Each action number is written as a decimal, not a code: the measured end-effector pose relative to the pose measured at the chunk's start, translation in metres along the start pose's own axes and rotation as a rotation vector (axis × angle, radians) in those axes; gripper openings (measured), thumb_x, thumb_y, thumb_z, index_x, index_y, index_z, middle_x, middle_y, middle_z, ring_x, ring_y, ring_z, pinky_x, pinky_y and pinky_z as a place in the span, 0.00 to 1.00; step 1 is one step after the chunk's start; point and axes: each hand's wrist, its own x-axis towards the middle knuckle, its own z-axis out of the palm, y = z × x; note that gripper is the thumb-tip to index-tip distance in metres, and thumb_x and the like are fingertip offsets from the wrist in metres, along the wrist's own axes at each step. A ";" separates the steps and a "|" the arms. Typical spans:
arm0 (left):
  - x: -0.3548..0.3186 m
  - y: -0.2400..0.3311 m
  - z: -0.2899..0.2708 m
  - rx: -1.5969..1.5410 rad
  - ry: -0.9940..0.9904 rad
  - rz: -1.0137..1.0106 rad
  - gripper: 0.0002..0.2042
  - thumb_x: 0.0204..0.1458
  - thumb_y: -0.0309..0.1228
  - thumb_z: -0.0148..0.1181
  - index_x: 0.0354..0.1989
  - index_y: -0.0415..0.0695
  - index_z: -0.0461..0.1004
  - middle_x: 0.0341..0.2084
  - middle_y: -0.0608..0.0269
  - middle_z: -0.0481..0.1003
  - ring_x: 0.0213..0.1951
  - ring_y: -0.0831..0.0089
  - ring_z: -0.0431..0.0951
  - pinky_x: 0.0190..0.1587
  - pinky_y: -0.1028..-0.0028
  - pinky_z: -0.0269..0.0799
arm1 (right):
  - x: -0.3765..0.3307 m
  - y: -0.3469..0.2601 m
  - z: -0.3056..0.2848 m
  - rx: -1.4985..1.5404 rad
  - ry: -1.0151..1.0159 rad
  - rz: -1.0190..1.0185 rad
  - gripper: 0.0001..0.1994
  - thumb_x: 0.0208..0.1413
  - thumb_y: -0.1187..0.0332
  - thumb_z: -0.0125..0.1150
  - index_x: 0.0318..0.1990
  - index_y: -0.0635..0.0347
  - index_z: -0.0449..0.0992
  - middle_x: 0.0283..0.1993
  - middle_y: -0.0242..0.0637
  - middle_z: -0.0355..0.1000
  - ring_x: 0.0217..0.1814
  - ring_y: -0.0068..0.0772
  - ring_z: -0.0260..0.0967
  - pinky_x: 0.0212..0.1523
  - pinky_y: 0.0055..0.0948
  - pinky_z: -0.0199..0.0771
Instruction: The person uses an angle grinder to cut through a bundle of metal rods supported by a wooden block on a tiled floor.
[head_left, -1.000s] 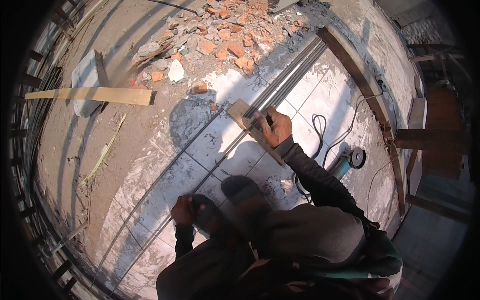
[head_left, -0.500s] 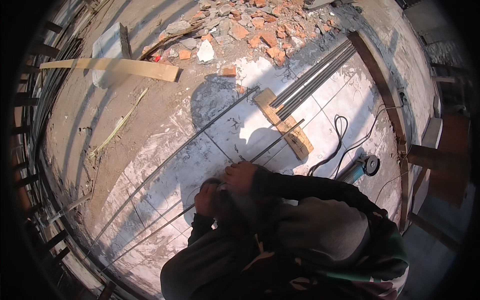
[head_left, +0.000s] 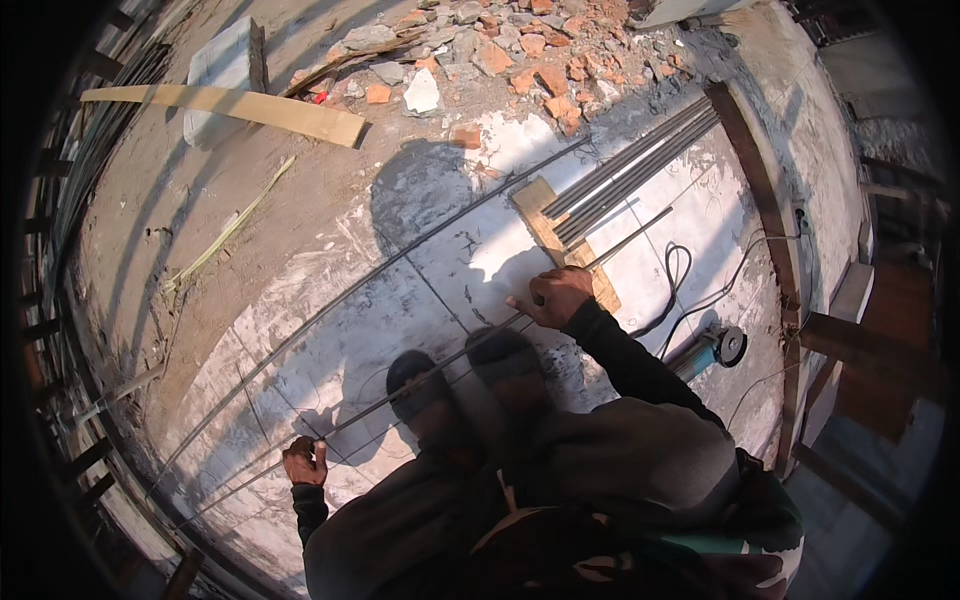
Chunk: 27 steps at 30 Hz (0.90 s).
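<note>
A long thin steel rod [head_left: 400,392] runs slantwise in front of me, from lower left to upper right, passing over my shoes. My left hand [head_left: 304,464] is closed on it at the left, thumb up along the rod. Further right, my right hand [head_left: 562,296] has its fingers curled round the same rod, thumb pointing left. The rod's far end reaches past a wooden board [head_left: 545,228]. A second long rod [head_left: 395,258] lies beyond, roughly parallel, on the tiled floor.
Several rods [head_left: 630,172] rest side by side across the board. An angle grinder [head_left: 718,348] and black cable [head_left: 672,290] lie at right. Brick rubble [head_left: 500,60] is piled at the back, with a plank [head_left: 240,112] over a pale block [head_left: 225,65]. A beam [head_left: 750,165] borders the right.
My hands were close together near my shoes. They have spread along the rod, the left toward lower left, the right toward upper right. The rod's far end sits further to the upper right.
</note>
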 end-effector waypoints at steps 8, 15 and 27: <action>0.040 0.046 0.037 -0.181 0.037 0.141 0.14 0.53 0.35 0.63 0.21 0.40 0.70 0.17 0.49 0.70 0.20 0.46 0.72 0.23 0.57 0.63 | 0.005 0.089 -0.010 -0.087 0.314 0.029 0.21 0.54 0.46 0.59 0.25 0.56 0.80 0.28 0.40 0.76 0.37 0.42 0.73 0.50 0.40 0.65; 0.097 0.132 0.058 -0.130 0.013 0.319 0.14 0.54 0.35 0.61 0.21 0.42 0.71 0.18 0.53 0.71 0.22 0.50 0.73 0.23 0.57 0.66 | 0.004 0.082 -0.008 -0.164 0.398 -0.004 0.19 0.55 0.49 0.60 0.31 0.58 0.81 0.33 0.40 0.73 0.44 0.42 0.68 0.55 0.43 0.63; 0.163 0.247 0.076 -0.264 -0.140 0.436 0.08 0.57 0.36 0.57 0.31 0.45 0.73 0.28 0.52 0.75 0.28 0.47 0.77 0.28 0.53 0.72 | 0.008 0.006 0.043 0.063 0.390 -0.237 0.19 0.52 0.49 0.64 0.31 0.58 0.75 0.33 0.36 0.68 0.44 0.38 0.67 0.55 0.41 0.64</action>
